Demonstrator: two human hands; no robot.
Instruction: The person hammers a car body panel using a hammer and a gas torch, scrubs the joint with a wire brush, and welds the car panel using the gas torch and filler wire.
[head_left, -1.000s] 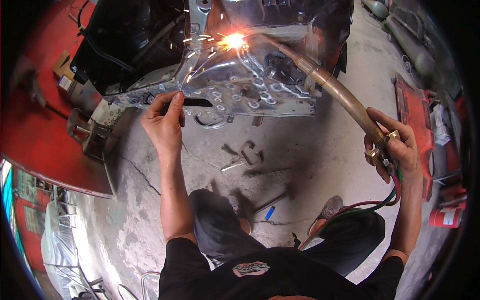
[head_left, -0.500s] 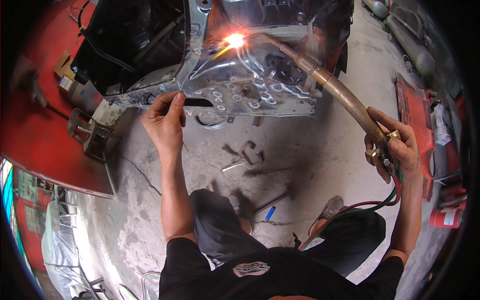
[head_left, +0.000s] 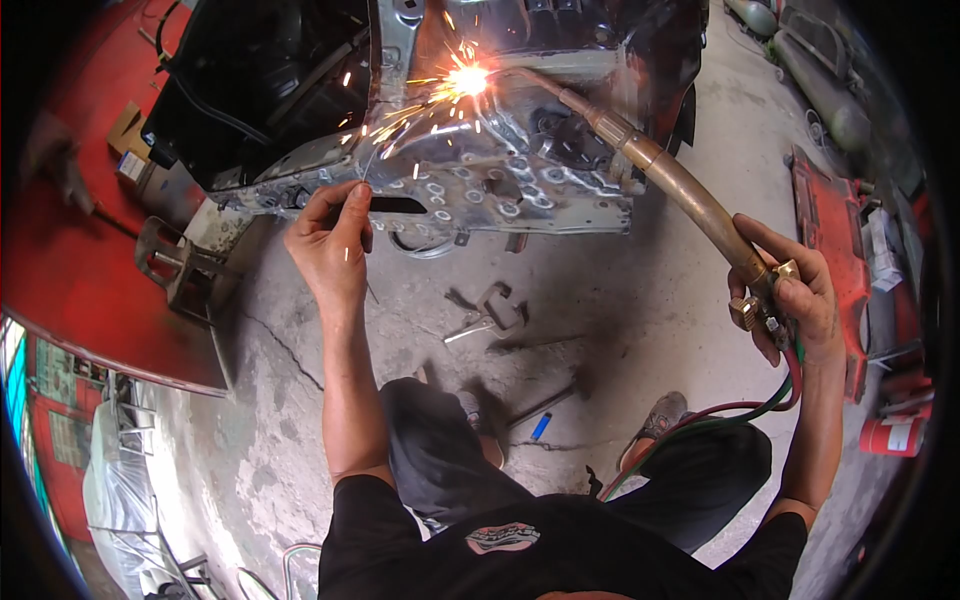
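My right hand is wrapped round the valve end of a brass welding torch, with red and green hoses trailing from it. The torch's thin tip reaches a bright glowing spot on a bare metal car body panel. Sparks fly from that spot. Between its thumb and fingers my left hand pinches a thin filler rod, which runs up toward the glow. Glare hides the far end of the rod and the torch's flame.
On the concrete floor lie a clamp, a hammer and a blue lighter-like object. A red panel with a metal bracket stands left. Gas cylinders and a red metal piece lie right. Hoses cross my leg.
A spray of sparks now bursts from the glowing spot, some falling toward my left hand. Both hands, the torch and the car body panel stay in nearly the same place.
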